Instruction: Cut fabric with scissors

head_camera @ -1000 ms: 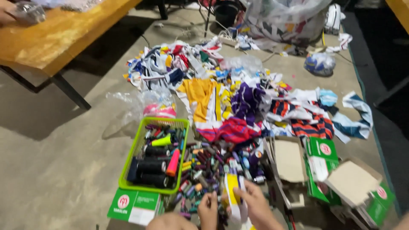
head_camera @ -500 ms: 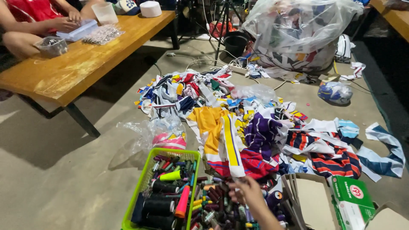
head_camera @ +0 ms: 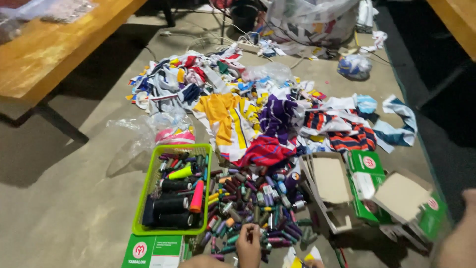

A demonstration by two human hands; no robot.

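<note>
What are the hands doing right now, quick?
Left hand: fingers curled down on the thread spools; grip cannot be told.
Right hand: only a sliver at the bottom edge; cannot be told.

Workshop floor, dim at the edges

A wooden table (head_camera: 54, 49) is standing on bare concrete floor (head_camera: 64, 208), casting shadow beneath.

basket (head_camera: 171, 231) left of spool pile (head_camera: 253, 203) | boxes (head_camera: 364, 191) right | clothes (head_camera: 258, 119) behind

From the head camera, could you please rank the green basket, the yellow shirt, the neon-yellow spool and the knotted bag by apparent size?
1. green basket, though it lies nearer the camera
2. yellow shirt, close to the basket, so unsure
3. knotted bag, farther off
4. neon-yellow spool
</note>
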